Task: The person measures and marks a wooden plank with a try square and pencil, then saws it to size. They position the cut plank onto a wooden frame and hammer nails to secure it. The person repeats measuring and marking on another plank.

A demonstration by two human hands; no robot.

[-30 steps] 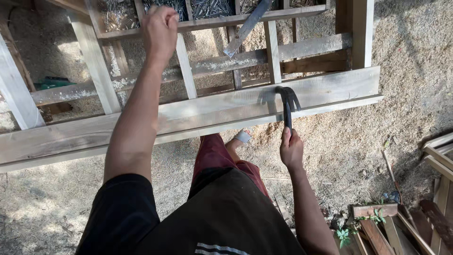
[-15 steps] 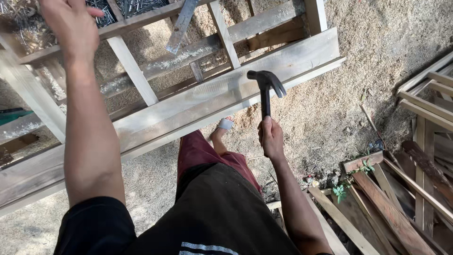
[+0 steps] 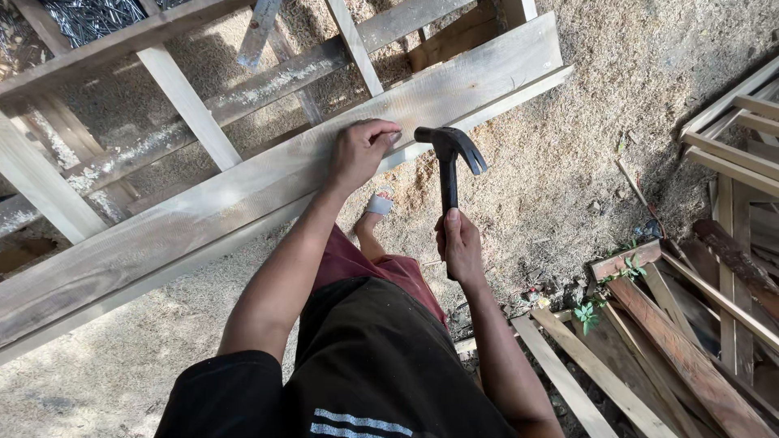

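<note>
Head view. Landmark: the long wooden plank (image 3: 243,203), which runs diagonally from the lower left to the upper right and forms the near edge of a wooden frame (image 3: 187,101) with cross slats.

Left hand (image 3: 361,152): rests on the upper face of the plank, right of its midpoint. The fingers (image 3: 381,130) are curled and pinched together at the plank surface. Whether they hold anything small cannot be told; any such item is hidden by the fingers.

Right hand (image 3: 459,247): closed around the lower end of the handle of a black claw hammer (image 3: 447,166), on the near side of the plank. The handle stands roughly upright in the view. The hammer head sits level with the plank's near edge, just beside the left fingertips, with the claw pointing away from the plank to the right.

Below the plank, the ground is covered in sawdust (image 3: 552,178). A foot (image 3: 375,212) rests on it just beneath the plank edge. Well to the right of the plank, loose wooden strips (image 3: 690,324) lie stacked, with a small green plant (image 3: 586,315) among them.
</note>
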